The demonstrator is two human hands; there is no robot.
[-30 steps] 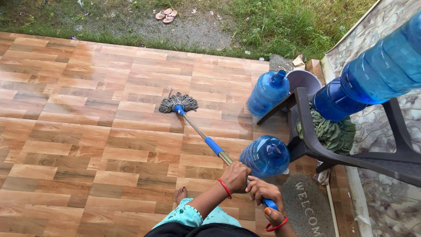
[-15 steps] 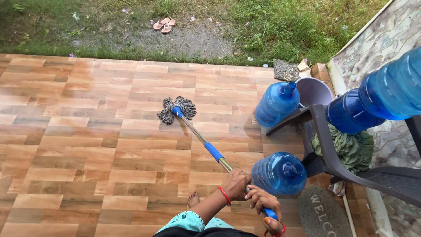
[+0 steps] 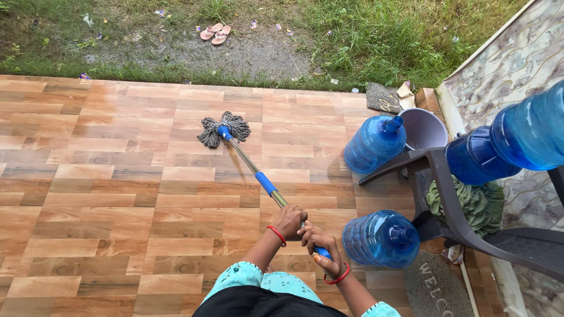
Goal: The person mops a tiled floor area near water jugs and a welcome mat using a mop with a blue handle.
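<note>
Here the wood-patterned tile floor [image 3: 88, 194] fills the left of the view, with grass beyond its far edge and a pair of sandals [image 3: 212, 33] lying on the bare dirt. The mop [image 3: 247, 161] stands slanted, its grey string head [image 3: 223, 129] pressed on the tiles and its metal pole with blue grips running back toward the person. The left hand [image 3: 289, 221] is clenched around the pole, and just behind it the right hand [image 3: 320, 240] grips the blue end of the handle. Further right, two blue water jugs [image 3: 376, 142] [image 3: 382, 239] sit on the floor, near a dark plastic chair [image 3: 464, 223] that carries a green cloth [image 3: 470, 202].
</note>
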